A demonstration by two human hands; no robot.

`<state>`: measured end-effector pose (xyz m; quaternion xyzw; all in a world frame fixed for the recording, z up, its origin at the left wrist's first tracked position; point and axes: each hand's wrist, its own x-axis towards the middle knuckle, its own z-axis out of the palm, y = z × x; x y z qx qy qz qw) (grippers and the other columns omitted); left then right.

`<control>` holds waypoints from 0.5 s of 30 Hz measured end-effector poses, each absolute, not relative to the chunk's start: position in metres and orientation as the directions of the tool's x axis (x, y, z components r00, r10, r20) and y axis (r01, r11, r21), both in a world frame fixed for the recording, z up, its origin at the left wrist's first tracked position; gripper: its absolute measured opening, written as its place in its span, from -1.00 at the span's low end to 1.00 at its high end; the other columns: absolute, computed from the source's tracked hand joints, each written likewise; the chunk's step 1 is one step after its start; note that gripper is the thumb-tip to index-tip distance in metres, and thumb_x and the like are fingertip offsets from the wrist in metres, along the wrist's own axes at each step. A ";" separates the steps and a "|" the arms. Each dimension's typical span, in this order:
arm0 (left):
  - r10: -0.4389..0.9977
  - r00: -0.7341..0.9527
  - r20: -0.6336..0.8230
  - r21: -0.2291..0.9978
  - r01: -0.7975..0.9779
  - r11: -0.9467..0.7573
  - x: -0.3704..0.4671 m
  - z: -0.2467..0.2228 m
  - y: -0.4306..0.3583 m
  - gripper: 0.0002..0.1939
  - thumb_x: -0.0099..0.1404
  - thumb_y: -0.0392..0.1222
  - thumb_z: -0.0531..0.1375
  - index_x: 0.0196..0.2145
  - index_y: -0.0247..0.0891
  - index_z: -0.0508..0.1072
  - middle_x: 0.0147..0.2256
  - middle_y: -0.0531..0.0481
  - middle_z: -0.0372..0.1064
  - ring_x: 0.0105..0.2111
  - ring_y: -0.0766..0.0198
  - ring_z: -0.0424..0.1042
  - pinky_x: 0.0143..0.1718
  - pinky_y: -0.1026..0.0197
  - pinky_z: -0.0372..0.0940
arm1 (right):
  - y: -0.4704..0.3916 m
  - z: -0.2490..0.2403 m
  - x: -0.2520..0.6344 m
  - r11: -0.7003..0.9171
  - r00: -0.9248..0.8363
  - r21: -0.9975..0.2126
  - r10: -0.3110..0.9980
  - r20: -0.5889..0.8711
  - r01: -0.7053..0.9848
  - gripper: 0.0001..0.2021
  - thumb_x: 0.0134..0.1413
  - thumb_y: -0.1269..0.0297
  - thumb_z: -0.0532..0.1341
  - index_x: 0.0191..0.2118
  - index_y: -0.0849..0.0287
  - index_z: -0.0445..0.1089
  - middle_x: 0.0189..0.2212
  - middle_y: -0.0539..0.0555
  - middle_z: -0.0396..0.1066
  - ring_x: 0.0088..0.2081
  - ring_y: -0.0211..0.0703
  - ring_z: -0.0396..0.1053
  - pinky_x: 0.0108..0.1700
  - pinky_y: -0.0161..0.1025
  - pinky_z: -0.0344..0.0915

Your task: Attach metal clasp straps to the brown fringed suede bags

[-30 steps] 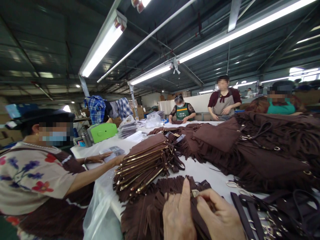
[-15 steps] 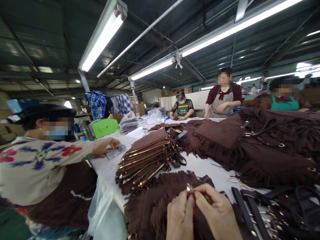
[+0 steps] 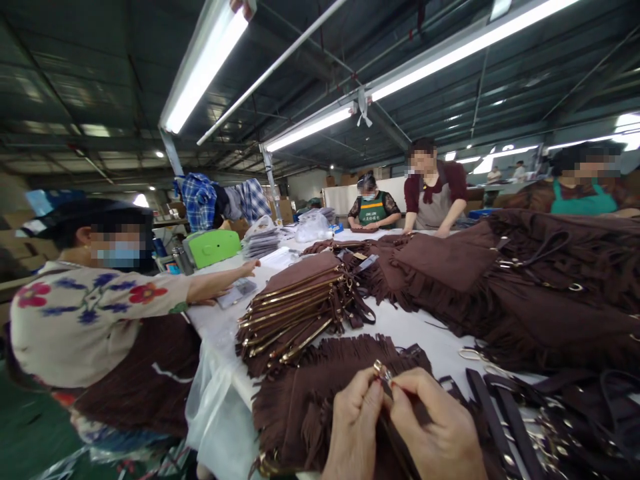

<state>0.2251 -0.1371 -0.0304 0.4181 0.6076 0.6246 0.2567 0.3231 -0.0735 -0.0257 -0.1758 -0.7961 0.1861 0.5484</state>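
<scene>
My left hand (image 3: 354, 421) and my right hand (image 3: 436, 419) are close together at the front of the table, thumbs and fingertips pinched around a small gold-coloured metal clasp (image 3: 379, 366). The clasp's tip sticks up above my fingers; its lower part is hidden by them. Below and between my hands, a brown strip with a gold edge runs down toward me. Under and beyond them lies a brown fringed bag (image 3: 295, 403). Past that bag, a stack of brown zip bags (image 3: 293, 310) with gold zippers leans on the white table (image 3: 400, 328).
To the right are dark straps (image 3: 500, 420) with metal fittings and a large heap of brown fringed bags (image 3: 545, 293). A co-worker (image 3: 95, 307) at left reaches over the table near a clear plastic bag (image 3: 215, 407). Several other people stand across the table.
My fingers stay on the clasp, and a little more of its metal shows. The left co-worker's hand has stretched forward. The person in maroon has leaned down with both arms on the table.
</scene>
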 end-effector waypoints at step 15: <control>0.853 -0.511 0.101 0.986 -0.061 -0.153 0.222 -0.027 -0.138 -0.60 0.25 0.03 0.04 -0.13 -0.33 0.38 -0.52 0.04 0.45 -0.57 0.37 0.27 -0.44 0.30 0.16 | -0.077 -0.030 0.338 0.807 -0.440 -0.591 0.536 0.721 0.015 -0.85 0.11 0.39 0.05 -0.45 0.14 0.27 -0.59 -0.06 0.32 -0.55 -0.34 0.32 -0.47 -0.46 0.28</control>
